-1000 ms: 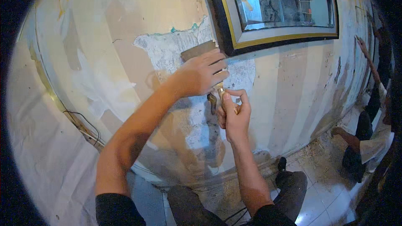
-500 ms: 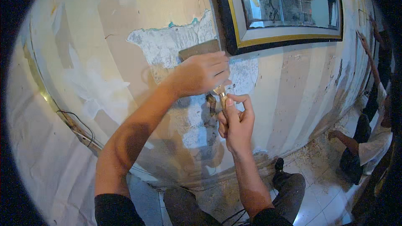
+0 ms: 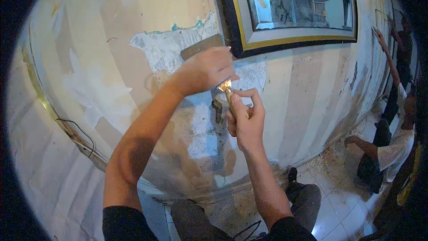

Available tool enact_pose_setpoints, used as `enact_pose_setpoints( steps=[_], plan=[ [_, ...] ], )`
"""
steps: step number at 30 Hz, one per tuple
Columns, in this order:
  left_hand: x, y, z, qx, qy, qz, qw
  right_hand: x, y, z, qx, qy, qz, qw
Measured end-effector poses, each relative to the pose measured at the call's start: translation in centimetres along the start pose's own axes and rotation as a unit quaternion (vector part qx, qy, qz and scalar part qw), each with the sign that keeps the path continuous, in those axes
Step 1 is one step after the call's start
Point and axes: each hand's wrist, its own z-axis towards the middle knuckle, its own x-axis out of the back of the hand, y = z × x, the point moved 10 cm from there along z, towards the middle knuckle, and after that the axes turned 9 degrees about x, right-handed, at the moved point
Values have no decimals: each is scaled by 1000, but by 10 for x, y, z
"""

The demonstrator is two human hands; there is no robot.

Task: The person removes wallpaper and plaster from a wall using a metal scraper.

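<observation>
My left hand [image 3: 207, 69] is closed, raised in front of a patch of bare plaster [image 3: 178, 42]. It grips a wide, flat grey-brown scraper [image 3: 200, 47], whose rectangular blade juts out above the fingers; its lower part is hidden by the hand. Just below, my right hand [image 3: 247, 116] is wrapped round the handle of a small putty knife [image 3: 226, 87]. The knife's shiny metal end points up and catches the light close under my left hand, so its tip is partly hidden. A dark hole [image 3: 216, 109] shows in the wall beside the knife.
A mirror with a black and gold frame [image 3: 294, 43] hangs close to the upper right of my hands. Pale sheeting [image 3: 49, 160] spreads at the left, near a dark cable [image 3: 82, 129]. Two people work along the wall at right, one crouching [image 3: 394, 151] on the tiled floor [image 3: 339, 205].
My left hand and the scraper have shifted slightly left and up against the wall patch. The putty knife is tilted further left. The view has turned a little to the right.
</observation>
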Motion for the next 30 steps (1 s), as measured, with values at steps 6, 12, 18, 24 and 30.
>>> enact_pose_setpoints(
  steps=[6,12,18,24,30],
  plan=[
    [4,13,-2,-60,-4,-62,996,7,22,-15,-106,41,-33,993],
    [-2,-10,5,28,-23,-69,997,0,5,-3,-55,17,-19,998],
    [-7,-15,7,47,-41,-47,997,3,3,3,-40,3,-37,998],
    [-1,-10,6,32,-5,-35,999,-1,-2,5,-1,2,-52,999],
    [-8,-19,7,45,-22,-37,998,0,-3,10,-25,-12,-30,999]
  ],
)
